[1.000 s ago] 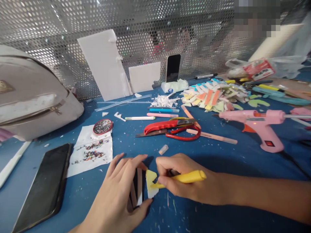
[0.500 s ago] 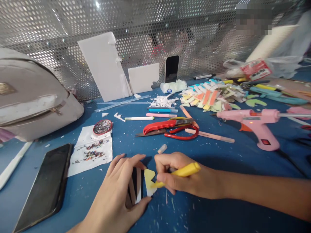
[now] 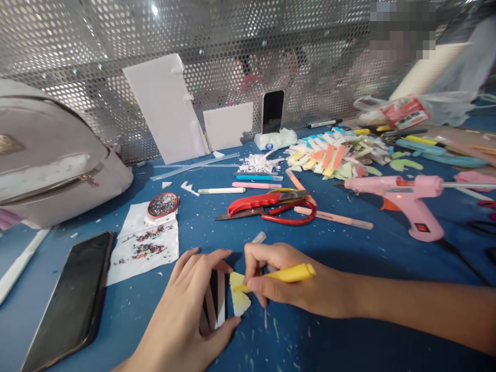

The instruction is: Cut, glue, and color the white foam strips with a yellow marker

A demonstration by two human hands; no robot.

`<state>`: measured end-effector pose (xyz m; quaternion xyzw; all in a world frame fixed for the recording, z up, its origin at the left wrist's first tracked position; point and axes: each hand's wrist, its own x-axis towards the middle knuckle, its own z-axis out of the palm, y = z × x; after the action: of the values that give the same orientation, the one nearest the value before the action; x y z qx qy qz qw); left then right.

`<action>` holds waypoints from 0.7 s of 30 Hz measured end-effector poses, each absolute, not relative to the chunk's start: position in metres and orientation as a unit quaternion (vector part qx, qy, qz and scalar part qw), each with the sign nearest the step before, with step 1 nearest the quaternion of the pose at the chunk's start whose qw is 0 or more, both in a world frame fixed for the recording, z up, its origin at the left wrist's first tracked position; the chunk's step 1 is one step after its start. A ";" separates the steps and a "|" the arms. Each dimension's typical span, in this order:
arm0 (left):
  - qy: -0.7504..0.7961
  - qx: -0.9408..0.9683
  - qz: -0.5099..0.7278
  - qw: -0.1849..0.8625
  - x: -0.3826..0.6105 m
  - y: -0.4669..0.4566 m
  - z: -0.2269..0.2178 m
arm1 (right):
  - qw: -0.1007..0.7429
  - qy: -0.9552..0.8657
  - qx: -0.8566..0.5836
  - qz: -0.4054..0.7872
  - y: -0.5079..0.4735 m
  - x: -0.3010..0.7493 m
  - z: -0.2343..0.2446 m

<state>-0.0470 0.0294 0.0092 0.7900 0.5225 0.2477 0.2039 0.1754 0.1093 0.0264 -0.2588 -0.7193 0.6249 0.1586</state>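
- Blue tabletop (image 3: pixel 349 248); the cutout (image 3: pixel 238 302) lies nearer me than the red scissors (image 3: pixel 267 204)
- My left hand (image 3: pixel 186 315), fingers spread, pins the striped piece (image 3: pixel 217 305)
- My right hand (image 3: pixel 287 284) pinches the yellow marker (image 3: pixel 289 273) crosswise, tip on the cutout

Logged two bare hands, both in lower half of frame. Left hand (image 3: pixel 186 315) seen lower centre-left, cut at the wrist by bottom edge. Right hand (image 3: pixel 289 284) seen lower centre, joined to a bare forearm (image 3: pixel 426 312) running out to the right edge, lower right. Noted slender fingers on both; knuckle creases visible on right hand. Noted short nails where visible; finish too small to tell. Recorded all visible parts uncovered, wrist to fingertip on the left, forearm to fingertip on the right.
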 end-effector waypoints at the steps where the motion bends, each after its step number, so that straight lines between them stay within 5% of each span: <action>1: 0.523 0.789 0.249 0.203 -0.047 0.029 0.009 | 0.153 -0.720 -0.258 0.626 0.109 0.176 0.026; 21: 0.524 0.786 0.249 0.212 -0.048 0.029 0.008 | 0.150 -0.713 -0.254 0.636 0.109 0.176 0.027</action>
<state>-0.0478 0.0293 0.0081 0.7862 0.5244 0.2491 0.2118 0.1761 0.1089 0.0266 -0.2536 -0.7130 0.6363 0.1498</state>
